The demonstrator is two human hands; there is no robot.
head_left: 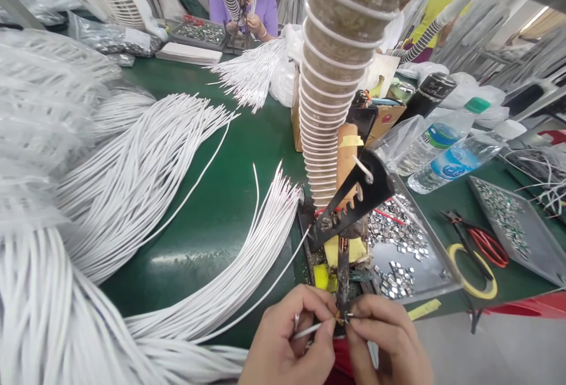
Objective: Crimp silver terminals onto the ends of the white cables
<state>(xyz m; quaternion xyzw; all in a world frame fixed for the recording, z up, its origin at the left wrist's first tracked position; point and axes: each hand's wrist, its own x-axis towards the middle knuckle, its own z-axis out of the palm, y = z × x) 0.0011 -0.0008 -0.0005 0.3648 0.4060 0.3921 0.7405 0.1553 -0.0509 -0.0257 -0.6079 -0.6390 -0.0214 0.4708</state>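
At the near edge of the green table (212, 208), the left hand (287, 341) pinches the end of a white cable (306, 331) between thumb and forefinger. The right hand (389, 344) pinches a small metal connector (349, 316) against that cable end, just below the soldering iron (342, 276) in its stand. Right of the iron lies a tray (435, 270) of metal shells. Left of it fans a bundle of white cables (247, 261). A ribbed extraction hose (340, 49) hangs above.
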